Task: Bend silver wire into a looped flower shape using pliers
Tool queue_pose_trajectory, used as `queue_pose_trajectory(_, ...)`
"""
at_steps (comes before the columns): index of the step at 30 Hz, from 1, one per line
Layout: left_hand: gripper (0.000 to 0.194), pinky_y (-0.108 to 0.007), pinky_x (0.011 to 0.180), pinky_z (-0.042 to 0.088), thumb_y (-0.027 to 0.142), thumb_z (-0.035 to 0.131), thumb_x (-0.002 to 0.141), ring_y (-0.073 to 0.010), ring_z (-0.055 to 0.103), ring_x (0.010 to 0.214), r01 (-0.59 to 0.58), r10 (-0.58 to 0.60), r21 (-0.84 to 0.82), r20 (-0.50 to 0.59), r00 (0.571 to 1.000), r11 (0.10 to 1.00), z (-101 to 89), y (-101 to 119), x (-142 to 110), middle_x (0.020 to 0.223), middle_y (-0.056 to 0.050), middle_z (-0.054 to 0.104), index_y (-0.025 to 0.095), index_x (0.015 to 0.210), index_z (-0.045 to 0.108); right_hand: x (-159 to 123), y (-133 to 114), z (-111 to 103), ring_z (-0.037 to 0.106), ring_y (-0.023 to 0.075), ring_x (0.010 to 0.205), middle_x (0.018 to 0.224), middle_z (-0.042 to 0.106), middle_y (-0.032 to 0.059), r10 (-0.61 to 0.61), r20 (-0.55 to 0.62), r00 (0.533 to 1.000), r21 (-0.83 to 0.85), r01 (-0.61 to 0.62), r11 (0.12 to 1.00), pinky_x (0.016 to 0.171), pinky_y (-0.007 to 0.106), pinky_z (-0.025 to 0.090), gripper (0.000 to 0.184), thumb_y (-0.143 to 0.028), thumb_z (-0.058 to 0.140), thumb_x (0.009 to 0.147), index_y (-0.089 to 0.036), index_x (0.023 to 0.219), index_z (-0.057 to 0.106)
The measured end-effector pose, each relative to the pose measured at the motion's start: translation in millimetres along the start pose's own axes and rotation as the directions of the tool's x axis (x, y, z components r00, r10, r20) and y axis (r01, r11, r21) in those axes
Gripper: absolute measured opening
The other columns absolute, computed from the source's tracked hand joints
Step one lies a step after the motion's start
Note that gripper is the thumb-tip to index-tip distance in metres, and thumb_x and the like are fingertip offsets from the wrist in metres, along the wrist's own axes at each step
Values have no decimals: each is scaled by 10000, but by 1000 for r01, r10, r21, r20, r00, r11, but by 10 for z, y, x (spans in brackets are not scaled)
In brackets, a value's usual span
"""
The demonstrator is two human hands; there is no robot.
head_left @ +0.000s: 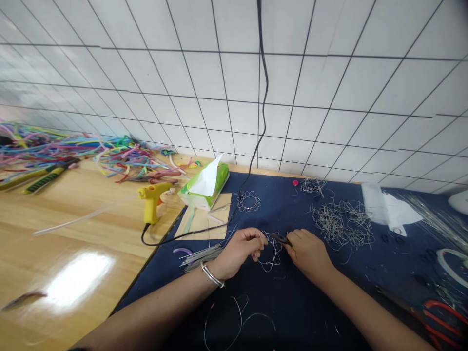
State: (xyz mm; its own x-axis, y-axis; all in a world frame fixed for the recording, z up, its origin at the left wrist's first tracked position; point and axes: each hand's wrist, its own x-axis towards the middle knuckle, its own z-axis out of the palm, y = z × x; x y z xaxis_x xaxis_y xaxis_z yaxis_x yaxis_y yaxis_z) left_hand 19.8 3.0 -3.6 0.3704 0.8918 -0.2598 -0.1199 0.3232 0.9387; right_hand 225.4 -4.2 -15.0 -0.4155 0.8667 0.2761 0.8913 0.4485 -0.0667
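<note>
My left hand (248, 245) pinches the left side of a small ring of looped wire (269, 265), bent into petal-like curves. My right hand (306, 251) is wrapped round a pair of dark-jawed pliers (278, 238), whose tips reach the upper part of the wire ring. Whether the jaws grip the wire is too small to tell. A similar flower-shaped wire ring (249, 201) lies on the dark blue cloth beyond my hands. Nearer to me, a larger open wire loop (241, 321) rests on the cloth.
A yellow glue gun (150, 202) stands left, its black cord crossing a cardboard piece (223, 204). A tissue pack (204, 185) sits behind. Straight wires (201, 257) lie beside my left wrist. Tangled wire (341, 224), red-handled scissors (444, 317) and a white roll (451, 265) are right.
</note>
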Motion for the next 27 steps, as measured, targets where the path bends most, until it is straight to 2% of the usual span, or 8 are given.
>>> queue_pose_trajectory(16,165,-201,488,384,272,620,715,-67,502,525,84,-85,-227,7,996,970,40,28,-18,692,-13,539,120,765,582,4,-65,35,449,124,659,678,524,11,67,-12,998,10,-67,998,640,244,310,176,-260,453,838,-185,685,497)
queue_pose_trajectory(27,170,-214,532,412,273,617,727,-76,505,535,14,-25,-167,-64,998,986,94,-62,-29,622,-5,538,117,774,571,-5,-108,21,475,130,660,671,540,6,106,22,994,-14,-106,994,642,251,315,189,-282,443,845,-196,688,503)
